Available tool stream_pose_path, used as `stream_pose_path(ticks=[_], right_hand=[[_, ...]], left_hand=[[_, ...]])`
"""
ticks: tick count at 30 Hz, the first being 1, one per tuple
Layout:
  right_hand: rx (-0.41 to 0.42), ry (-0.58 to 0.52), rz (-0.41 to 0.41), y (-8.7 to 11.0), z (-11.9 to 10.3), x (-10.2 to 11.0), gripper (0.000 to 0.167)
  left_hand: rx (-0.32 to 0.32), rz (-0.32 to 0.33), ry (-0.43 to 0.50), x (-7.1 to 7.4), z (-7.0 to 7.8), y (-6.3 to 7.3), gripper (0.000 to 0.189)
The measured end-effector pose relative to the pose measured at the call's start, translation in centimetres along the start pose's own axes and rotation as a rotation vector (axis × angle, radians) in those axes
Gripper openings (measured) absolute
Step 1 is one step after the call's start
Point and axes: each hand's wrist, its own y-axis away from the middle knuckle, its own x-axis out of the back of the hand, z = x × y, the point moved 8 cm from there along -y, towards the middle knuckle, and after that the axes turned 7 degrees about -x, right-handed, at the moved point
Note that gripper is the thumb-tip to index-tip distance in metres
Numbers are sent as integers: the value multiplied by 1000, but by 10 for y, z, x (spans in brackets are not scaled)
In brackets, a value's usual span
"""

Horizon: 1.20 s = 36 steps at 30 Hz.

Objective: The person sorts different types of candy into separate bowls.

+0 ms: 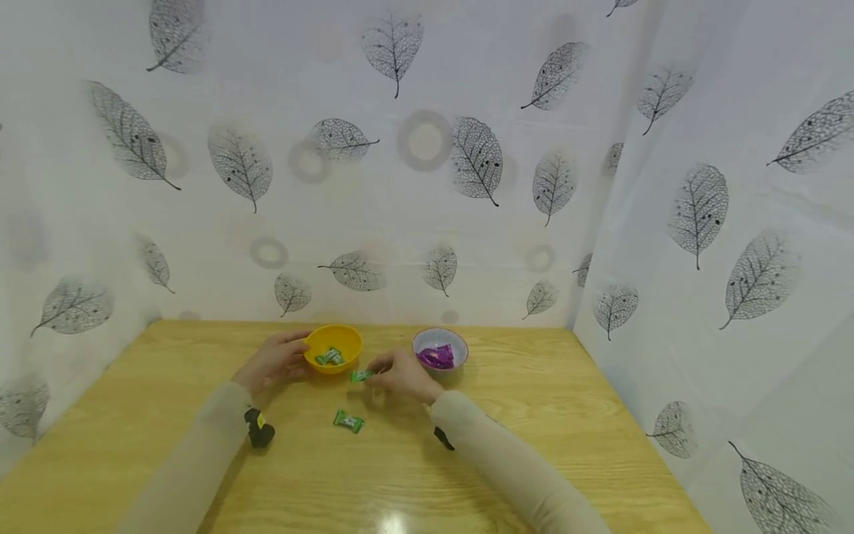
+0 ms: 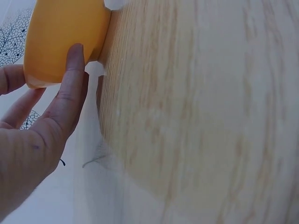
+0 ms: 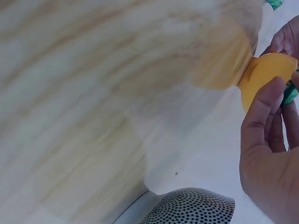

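Observation:
A yellow bowl [image 1: 353, 345] stands on the table with green-wrapped candies [image 1: 330, 357] inside. My left hand [image 1: 273, 361] holds the bowl by its left side; in the left wrist view, fingertips [image 2: 74, 53] lie against its outer wall and rim. Just right of the bowl, my right hand [image 1: 403, 377] pinches a green-wrapped candy [image 1: 361, 376] between thumb and fingers, close to the bowl's rim. The right wrist view shows this candy [image 3: 289, 94] partly covered by the fingers. Another green-wrapped candy [image 1: 348, 422] lies on the table, nearer to me.
Right of the right hand stands a small patterned bowl [image 1: 460, 342] holding purple-wrapped candies [image 1: 437, 357]; its dotted outside [image 3: 191, 207] shows in the right wrist view. The wooden table [image 1: 534, 415] meets a leaf-printed curtain [image 1: 427, 215] at the back and sides.

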Motion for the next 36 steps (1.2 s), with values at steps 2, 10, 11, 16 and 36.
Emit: stream_pose_path(ticks=[2, 10, 11, 16, 36], right_hand=[[8, -30, -1, -1, -3, 0, 16], [19, -82, 30, -5, -12, 2, 15], [24, -84, 34, -5, -13, 2, 16], [39, -96, 62, -9, -16, 4, 20], [-20, -90, 146, -30, -28, 1, 31]], left_hand=[[0, 2, -1, 1, 0, 0, 54], [4, 8, -13, 2, 1, 3, 54], [3, 7, -20, 2, 1, 3, 54], [-1, 17, -47, 4, 1, 1, 54], [-1, 2, -17, 2, -3, -1, 55]])
